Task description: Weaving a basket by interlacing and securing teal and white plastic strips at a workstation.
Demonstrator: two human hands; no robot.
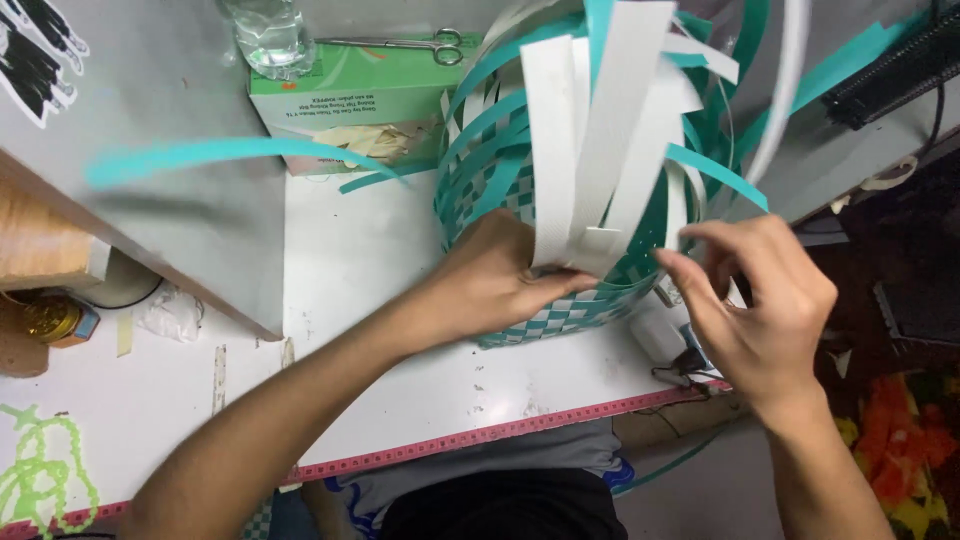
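A half-woven basket (pixel 545 315) of teal and white flat strips stands on the white table (pixel 380 300). Loose white strips (pixel 600 140) and teal strips (pixel 500 70) rise from its rim toward the camera. My left hand (pixel 490 280) presses against the basket's near side and pinches the base of the white strips. My right hand (pixel 765 305) is at the basket's right side, fingers curled, fingertips touching a strip near the rim. One long teal strip (pixel 220 155) sticks out to the left.
A green cardboard box (pixel 360 100) stands behind the basket, with scissors (pixel 420 45) and a clear plastic bottle (pixel 268 35) on it. A grey board (pixel 170 180) covers the left. A pink measuring tape (pixel 480 437) lines the table's near edge. A dark keyboard (pixel 895 65) lies at the far right.
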